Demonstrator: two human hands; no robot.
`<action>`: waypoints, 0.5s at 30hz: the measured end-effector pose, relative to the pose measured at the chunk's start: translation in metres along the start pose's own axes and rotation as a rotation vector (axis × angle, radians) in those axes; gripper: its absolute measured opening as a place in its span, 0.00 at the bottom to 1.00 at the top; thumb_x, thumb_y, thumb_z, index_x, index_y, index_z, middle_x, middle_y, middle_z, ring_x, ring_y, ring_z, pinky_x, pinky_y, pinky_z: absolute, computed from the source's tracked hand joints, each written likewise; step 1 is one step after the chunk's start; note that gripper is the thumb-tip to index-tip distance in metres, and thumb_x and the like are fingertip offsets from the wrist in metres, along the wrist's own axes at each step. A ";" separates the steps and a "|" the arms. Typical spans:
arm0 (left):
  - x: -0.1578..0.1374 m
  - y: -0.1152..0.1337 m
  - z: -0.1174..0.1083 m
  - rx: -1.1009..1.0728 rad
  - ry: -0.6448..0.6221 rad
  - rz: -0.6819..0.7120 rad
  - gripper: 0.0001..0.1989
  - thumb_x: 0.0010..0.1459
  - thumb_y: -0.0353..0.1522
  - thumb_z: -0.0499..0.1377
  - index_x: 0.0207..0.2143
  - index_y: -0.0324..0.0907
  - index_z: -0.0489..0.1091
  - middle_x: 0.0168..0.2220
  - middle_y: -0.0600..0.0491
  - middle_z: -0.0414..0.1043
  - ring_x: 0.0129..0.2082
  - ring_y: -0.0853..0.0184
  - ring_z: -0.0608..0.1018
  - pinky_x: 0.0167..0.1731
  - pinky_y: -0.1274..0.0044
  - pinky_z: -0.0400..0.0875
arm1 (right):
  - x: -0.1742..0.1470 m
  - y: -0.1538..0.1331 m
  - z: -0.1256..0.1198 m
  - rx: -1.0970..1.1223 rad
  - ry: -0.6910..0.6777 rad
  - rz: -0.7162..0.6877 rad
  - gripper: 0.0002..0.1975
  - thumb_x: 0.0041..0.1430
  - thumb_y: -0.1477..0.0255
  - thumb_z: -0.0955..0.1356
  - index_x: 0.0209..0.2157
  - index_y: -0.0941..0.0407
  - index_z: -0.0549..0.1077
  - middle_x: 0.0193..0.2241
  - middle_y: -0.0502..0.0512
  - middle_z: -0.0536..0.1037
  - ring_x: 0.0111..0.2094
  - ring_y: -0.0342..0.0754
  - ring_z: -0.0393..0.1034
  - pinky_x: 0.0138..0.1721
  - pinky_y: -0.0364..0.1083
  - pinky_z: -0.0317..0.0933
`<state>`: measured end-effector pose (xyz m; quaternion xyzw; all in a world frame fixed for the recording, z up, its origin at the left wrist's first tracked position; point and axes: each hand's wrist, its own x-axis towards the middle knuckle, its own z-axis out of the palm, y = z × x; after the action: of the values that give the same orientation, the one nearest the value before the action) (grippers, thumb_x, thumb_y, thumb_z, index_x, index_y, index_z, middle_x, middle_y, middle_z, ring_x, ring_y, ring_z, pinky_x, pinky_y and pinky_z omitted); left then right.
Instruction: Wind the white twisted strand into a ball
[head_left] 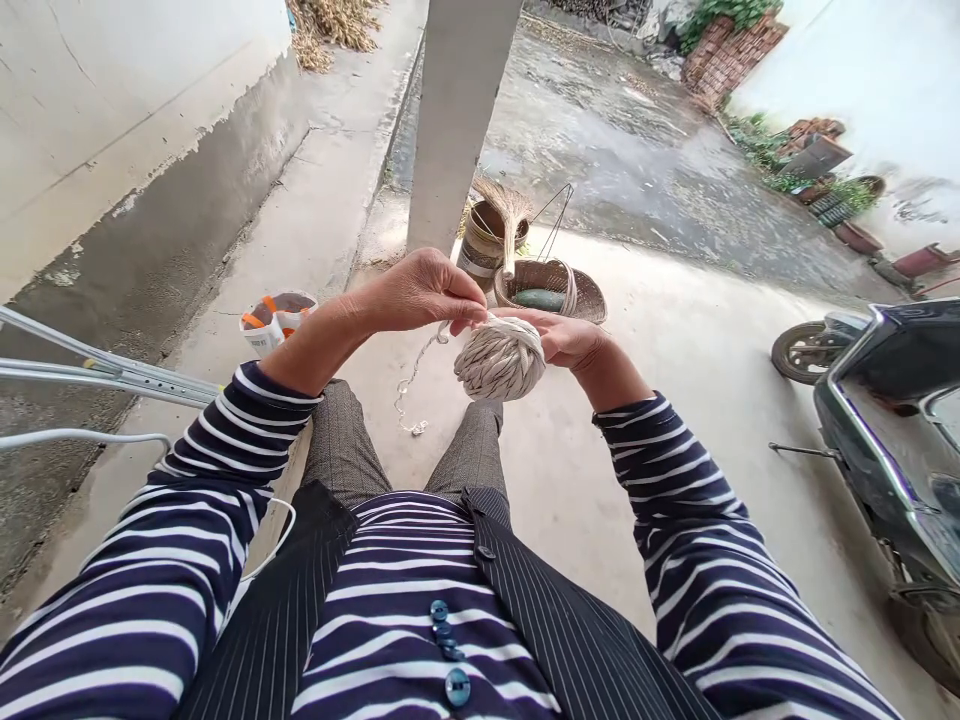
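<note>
A ball of off-white yarn (500,360) is held out in front of my body, above the ground. Behind it and along its right side is my right hand (566,337), closed on the ball with most of its fingers hidden. My left hand (429,290) pinches the yarn at the ball's upper left edge, thumb and fingertips together. From there a loose, kinked strand (405,385) dangles below my left hand and ends in a small tangle.
Beyond my hands stand a wicker basket (592,297) holding a green gourd-like thing, a bucket (480,245) and a straw broom (512,210). A pillar (457,120) rises behind them. On the left are a white container (262,335) and metal tubes (112,370); a scooter (892,420) is parked right.
</note>
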<state>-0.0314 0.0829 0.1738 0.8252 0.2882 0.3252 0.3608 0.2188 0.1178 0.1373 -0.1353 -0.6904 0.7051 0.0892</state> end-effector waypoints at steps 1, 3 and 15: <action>-0.001 -0.002 0.000 0.015 0.014 0.007 0.12 0.57 0.38 0.66 0.27 0.39 0.79 0.19 0.55 0.72 0.23 0.72 0.74 0.32 0.77 0.75 | -0.002 0.003 0.002 0.018 0.025 -0.007 0.38 0.48 0.54 0.76 0.59 0.56 0.72 0.56 0.62 0.78 0.64 0.61 0.67 0.66 0.58 0.58; -0.002 -0.007 0.000 0.052 0.039 0.020 0.12 0.58 0.38 0.65 0.26 0.39 0.78 0.19 0.55 0.72 0.24 0.71 0.75 0.32 0.77 0.74 | -0.007 0.008 0.007 0.033 0.123 0.003 0.36 0.48 0.54 0.77 0.57 0.53 0.73 0.58 0.60 0.76 0.65 0.60 0.65 0.67 0.57 0.59; 0.000 -0.022 0.000 0.011 0.251 -0.015 0.15 0.58 0.41 0.67 0.31 0.36 0.77 0.25 0.52 0.75 0.34 0.64 0.79 0.32 0.77 0.72 | -0.007 -0.032 0.034 0.048 0.569 -0.254 0.34 0.39 0.54 0.77 0.50 0.50 0.75 0.50 0.55 0.79 0.58 0.61 0.73 0.62 0.58 0.68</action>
<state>-0.0369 0.0955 0.1560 0.7779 0.3390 0.4215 0.3197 0.2127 0.0845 0.1699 -0.2377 -0.6321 0.6382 0.3696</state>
